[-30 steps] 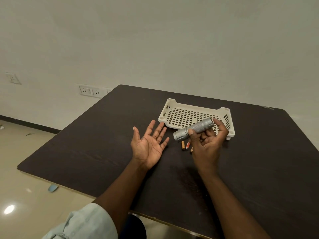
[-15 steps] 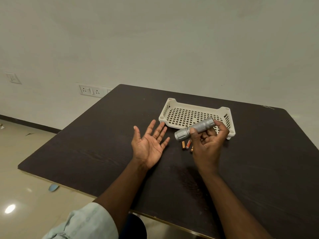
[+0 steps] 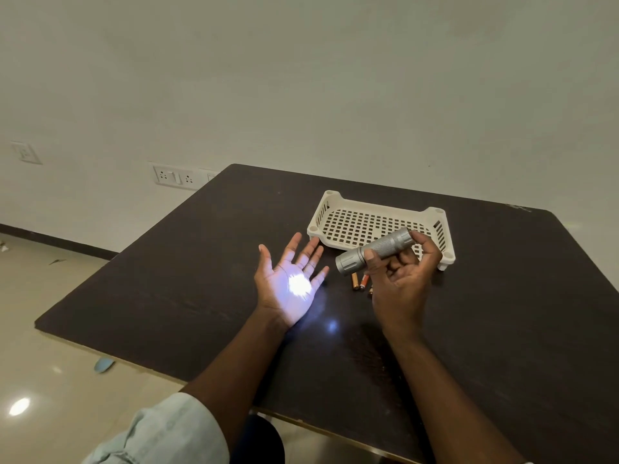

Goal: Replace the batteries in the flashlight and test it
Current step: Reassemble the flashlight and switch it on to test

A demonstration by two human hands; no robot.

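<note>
My right hand (image 3: 400, 279) grips a silver flashlight (image 3: 375, 251), thumb on its barrel and a finger at its tail end, head aimed left and down. My left hand (image 3: 289, 281) lies open, palm up, over the dark table (image 3: 187, 279), just left of the flashlight. A bright white spot of light falls on the left palm, and a fainter glow shows on the table below the palm. Loose orange batteries (image 3: 360, 281) lie on the table under the flashlight, partly hidden by my right hand.
A cream perforated plastic tray (image 3: 382, 204) stands behind my hands, nothing visible inside it. The table's near edge runs under my forearms, its left edge drops to a shiny floor. Wall sockets (image 3: 174, 177) sit on the white wall at the left.
The flashlight has come on: a bright spot now lights my left palm, which was dark before. Both hands stay almost where they were.
</note>
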